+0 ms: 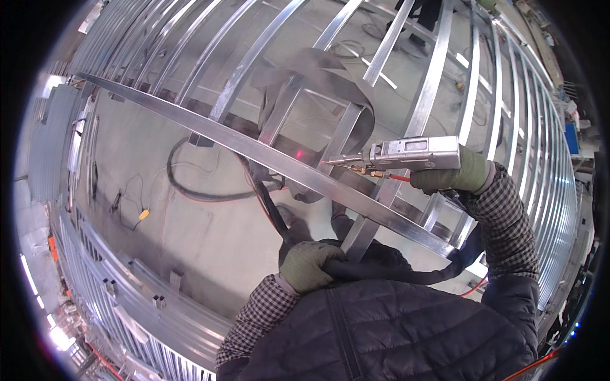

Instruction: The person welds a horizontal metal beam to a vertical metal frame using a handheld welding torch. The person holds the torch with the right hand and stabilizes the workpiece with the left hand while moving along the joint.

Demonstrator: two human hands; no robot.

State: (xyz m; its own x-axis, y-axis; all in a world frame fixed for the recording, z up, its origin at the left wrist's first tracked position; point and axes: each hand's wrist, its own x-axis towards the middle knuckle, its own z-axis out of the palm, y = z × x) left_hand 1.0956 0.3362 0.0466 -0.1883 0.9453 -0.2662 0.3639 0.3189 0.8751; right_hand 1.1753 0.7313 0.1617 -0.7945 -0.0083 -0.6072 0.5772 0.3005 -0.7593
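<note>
Concrete floor [159, 235] lies beneath a metal frame [279, 162]. Right hand [454, 174] grips a grey welding gun [406, 154], nozzle at the diagonal bar; left hand [308, 265] clasps the black hose [394, 274] lower down.

You are working in a metal fabrication workshop. Galvanized steel frames [279, 162] are lying around you, and cables [190, 190] are trailing across the concrete floor [190, 235].

Even, cool light fills the scene, bright enough to show detail everywhere. The long silver metal bars [267, 152] glare in pale streaks, strongest far right. A small red glow marks the nearest bar. Fisheye bending curves straight edges toward the black rim; the left edge blurs.
</note>
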